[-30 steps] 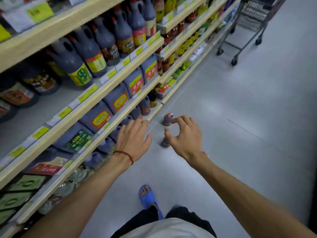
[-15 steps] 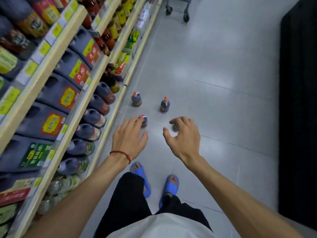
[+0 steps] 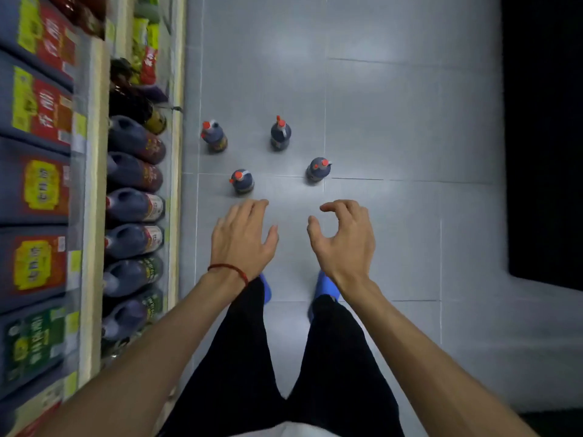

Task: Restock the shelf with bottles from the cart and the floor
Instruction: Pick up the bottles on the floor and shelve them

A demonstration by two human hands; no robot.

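Several dark bottles with red caps stand upright on the grey floor: a near-left bottle [image 3: 242, 181], a near-right bottle [image 3: 318, 169], a far-left bottle [image 3: 214, 137] and a far-right bottle [image 3: 280, 134]. My left hand [image 3: 243, 238] hovers flat with relaxed fingers just short of the near-left bottle, holding nothing. Just short of the near-right bottle, my right hand [image 3: 342, 238] hovers with fingers loosely curled and empty. The shelf [image 3: 94, 171] runs along the left, its low row packed with dark jugs lying side by side.
Large blue canisters [image 3: 38, 184] with red and yellow labels fill the upper shelf at the left. My legs and blue slippers [image 3: 325, 287] are below my hands. A dark fixture [image 3: 542, 137] borders the aisle on the right.
The view has tilted down from the shelves and cart to the floor. All the floor bottles now show, and both empty hands have lowered toward the two nearest ones.
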